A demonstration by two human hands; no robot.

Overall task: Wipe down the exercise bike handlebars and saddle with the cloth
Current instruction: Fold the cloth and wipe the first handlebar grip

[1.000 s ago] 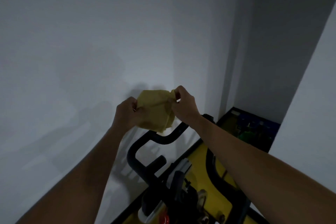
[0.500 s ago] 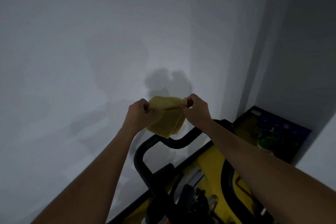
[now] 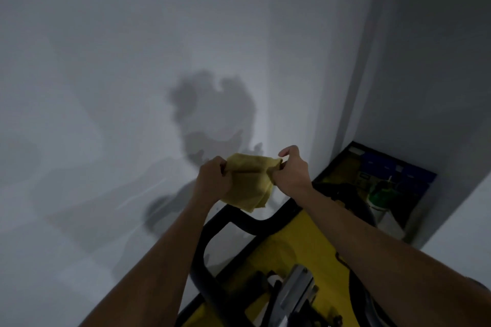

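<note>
A folded yellow cloth (image 3: 248, 183) hangs in the air in front of me. My left hand (image 3: 212, 180) pinches its left top edge and my right hand (image 3: 291, 171) pinches its right top corner. Just below the cloth curves the black handlebar (image 3: 212, 231) of the exercise bike, apart from the cloth. The bike's yellow body (image 3: 300, 241) and a metal stem (image 3: 292, 292) lie under my right forearm. The saddle is out of view.
A white wall (image 3: 132, 87) stands close ahead, with shadows of my hands on it. At the right, a corner nook holds a dark shelf (image 3: 393, 167) with a green bottle (image 3: 380, 194). A white wall edge (image 3: 465, 220) bounds the right side.
Both hands with the cloth have drifted rightward and lower in view as my head tilted. The cloth is folded tighter between my hands.
</note>
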